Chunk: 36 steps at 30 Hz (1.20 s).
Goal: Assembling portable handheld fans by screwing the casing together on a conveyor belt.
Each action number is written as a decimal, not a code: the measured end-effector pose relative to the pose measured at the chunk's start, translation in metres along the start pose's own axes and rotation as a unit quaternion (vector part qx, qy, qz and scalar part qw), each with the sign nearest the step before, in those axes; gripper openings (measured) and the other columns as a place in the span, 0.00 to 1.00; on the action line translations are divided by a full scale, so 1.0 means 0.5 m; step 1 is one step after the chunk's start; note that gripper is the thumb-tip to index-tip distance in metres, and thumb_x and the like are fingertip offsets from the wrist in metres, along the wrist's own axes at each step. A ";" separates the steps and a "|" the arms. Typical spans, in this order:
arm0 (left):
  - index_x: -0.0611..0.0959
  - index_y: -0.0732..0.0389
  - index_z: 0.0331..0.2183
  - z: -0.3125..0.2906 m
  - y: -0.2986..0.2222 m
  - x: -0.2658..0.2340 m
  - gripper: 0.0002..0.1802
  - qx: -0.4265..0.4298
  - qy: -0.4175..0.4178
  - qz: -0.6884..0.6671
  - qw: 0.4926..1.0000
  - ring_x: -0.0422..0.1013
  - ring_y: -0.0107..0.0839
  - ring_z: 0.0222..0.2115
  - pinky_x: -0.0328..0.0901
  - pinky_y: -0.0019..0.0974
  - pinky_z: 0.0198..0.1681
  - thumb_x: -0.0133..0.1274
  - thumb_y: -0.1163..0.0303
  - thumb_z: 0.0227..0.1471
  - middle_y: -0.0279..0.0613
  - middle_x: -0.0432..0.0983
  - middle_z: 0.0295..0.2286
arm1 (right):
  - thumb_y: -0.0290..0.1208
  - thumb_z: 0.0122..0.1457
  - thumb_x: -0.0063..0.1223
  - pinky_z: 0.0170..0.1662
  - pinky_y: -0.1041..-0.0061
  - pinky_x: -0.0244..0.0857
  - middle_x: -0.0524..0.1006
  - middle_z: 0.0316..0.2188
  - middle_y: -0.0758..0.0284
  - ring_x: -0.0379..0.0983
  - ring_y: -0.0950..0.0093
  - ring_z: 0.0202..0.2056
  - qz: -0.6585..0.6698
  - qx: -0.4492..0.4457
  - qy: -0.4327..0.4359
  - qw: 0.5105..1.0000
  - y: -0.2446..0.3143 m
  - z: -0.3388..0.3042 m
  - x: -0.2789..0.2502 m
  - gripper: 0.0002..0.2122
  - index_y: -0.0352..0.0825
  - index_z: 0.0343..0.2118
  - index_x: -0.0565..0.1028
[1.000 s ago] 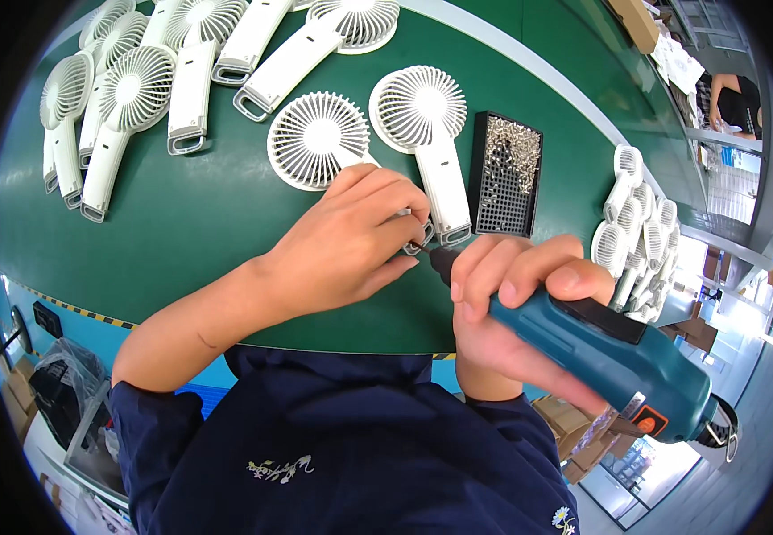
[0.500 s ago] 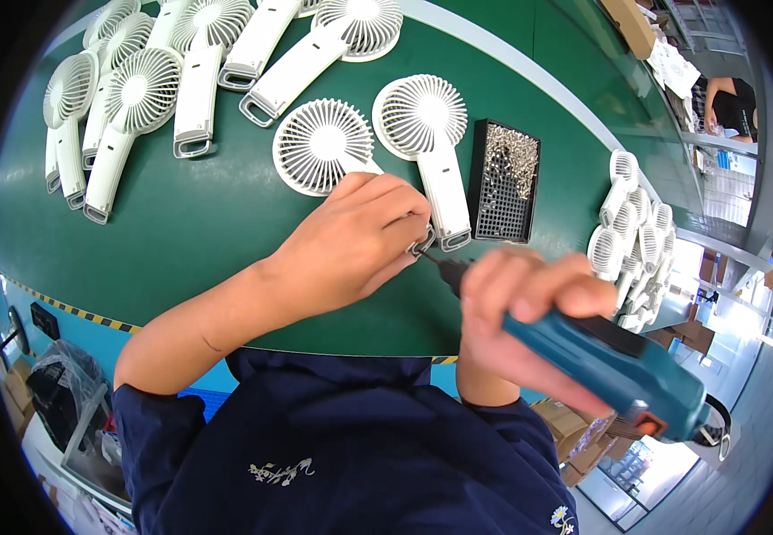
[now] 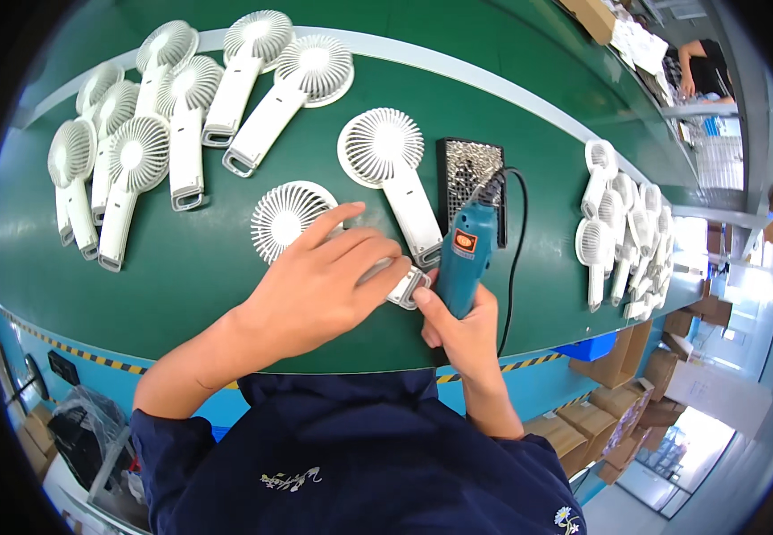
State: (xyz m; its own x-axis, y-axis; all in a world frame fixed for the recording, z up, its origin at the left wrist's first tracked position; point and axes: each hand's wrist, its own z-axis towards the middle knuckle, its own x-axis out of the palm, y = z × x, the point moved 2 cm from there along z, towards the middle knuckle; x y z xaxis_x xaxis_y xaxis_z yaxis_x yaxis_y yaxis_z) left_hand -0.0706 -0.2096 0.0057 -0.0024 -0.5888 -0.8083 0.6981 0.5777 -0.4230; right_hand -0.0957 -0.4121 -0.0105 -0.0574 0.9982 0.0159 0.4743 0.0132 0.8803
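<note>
A white handheld fan [image 3: 281, 219] lies under my left hand [image 3: 319, 281], its round grille showing beyond the fingers. My left hand is closed over its handle, with the index finger lifted away. The handle's looped end [image 3: 415, 287] sticks out toward my right hand [image 3: 467, 334]. My right hand is wrapped round a teal electric screwdriver [image 3: 471, 254], held with its corded end pointing away from me; the bit is hidden. My right thumb touches or nearly touches the loop. Just beyond lies a second fan [image 3: 386, 147], its handle end beside the screwdriver.
A black screw tray [image 3: 458, 165] full of small silver screws sits behind the screwdriver, partly covered by it and its black cord [image 3: 518, 241]. Several white fans [image 3: 139, 153] lie at the far left of the green table [image 3: 181, 303]; more fans [image 3: 593, 241] are piled at the right.
My right hand has swung the screwdriver from pointing at the fan's handle end to standing corded end away, and come in beside the handle. My left index finger has lifted.
</note>
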 end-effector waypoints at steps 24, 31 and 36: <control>0.72 0.60 0.53 0.108 0.046 -0.031 0.38 0.085 0.279 0.109 0.950 0.52 0.42 0.64 0.43 0.57 0.67 0.62 0.70 0.36 0.47 0.62 0.58 | 0.34 0.56 0.63 0.29 0.74 0.66 0.75 0.21 0.65 0.70 0.81 0.25 -0.104 -0.059 -0.016 0.993 -0.039 -0.001 0.009 0.12 0.28 0.30 0.75; 0.78 0.53 0.40 0.170 0.053 -0.029 0.28 0.214 0.366 0.122 0.897 0.58 0.47 0.60 0.44 0.58 0.66 0.67 0.60 0.32 0.53 0.66 0.54 | 0.33 0.61 0.59 0.19 0.83 0.57 0.76 0.26 0.70 0.64 0.86 0.16 0.058 -0.050 -0.043 0.996 -0.054 -0.019 -0.029 0.12 0.31 0.42 0.72; 0.84 0.56 0.34 0.196 0.067 -0.031 0.24 0.338 0.409 0.138 0.837 0.57 0.52 0.59 0.45 0.58 0.65 0.64 0.50 0.36 0.56 0.64 0.56 | 0.34 0.61 0.58 0.17 0.82 0.55 0.71 0.23 0.71 0.63 0.85 0.14 0.160 -0.050 -0.063 0.984 -0.071 -0.033 -0.059 0.11 0.33 0.40 0.71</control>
State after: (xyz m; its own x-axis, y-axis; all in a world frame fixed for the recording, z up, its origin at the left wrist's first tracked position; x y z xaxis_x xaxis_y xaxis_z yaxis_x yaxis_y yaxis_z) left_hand 0.0227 -0.2366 0.0441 -0.0711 0.2568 -0.9639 0.9975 0.0138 -0.0699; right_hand -0.1254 -0.4429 -0.0343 0.1939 0.9495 0.2467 0.3608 -0.3029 0.8821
